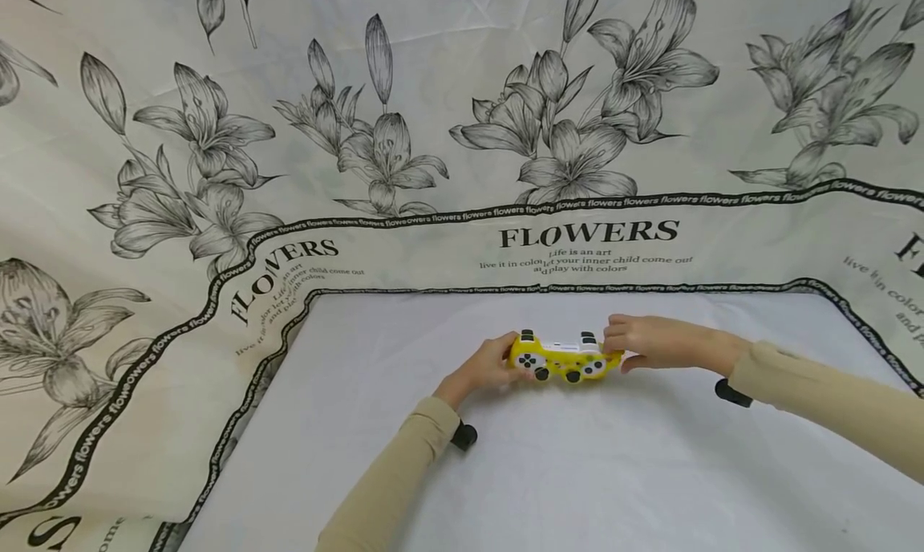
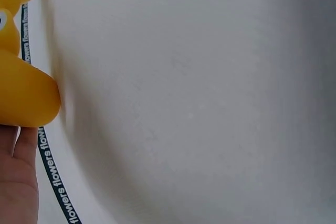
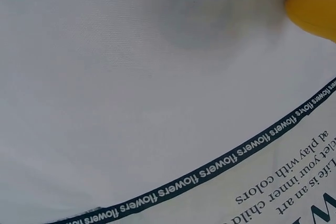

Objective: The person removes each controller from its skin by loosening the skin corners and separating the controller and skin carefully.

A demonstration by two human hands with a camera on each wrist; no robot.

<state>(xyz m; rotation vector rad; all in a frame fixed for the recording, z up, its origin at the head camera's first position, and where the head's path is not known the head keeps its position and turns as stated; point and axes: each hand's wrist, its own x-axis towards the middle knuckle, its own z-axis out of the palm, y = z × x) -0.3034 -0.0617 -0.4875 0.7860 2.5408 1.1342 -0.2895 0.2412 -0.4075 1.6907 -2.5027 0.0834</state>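
Note:
A yellow game controller [image 1: 559, 359] with a white centre, black sticks and black shoulder buttons is held between both hands over the white table. My left hand [image 1: 489, 365] grips its left side; in the left wrist view the fingers lie under a rounded yellow handle [image 2: 26, 95]. On the other side my right hand [image 1: 653, 342] holds the right end, its fingers over the edge near the shoulder button. The right wrist view shows just the tip of a yellow handle [image 3: 315, 14] at its right edge; the right hand itself is outside that view.
White cloth covers the table [image 1: 577, 472]. Behind it and on the left hangs a flower-printed cloth [image 1: 404, 151] with a black lettered border. Each wrist carries a small black device, one below the left cuff [image 1: 464, 436] and one below the right cuff [image 1: 733, 392].

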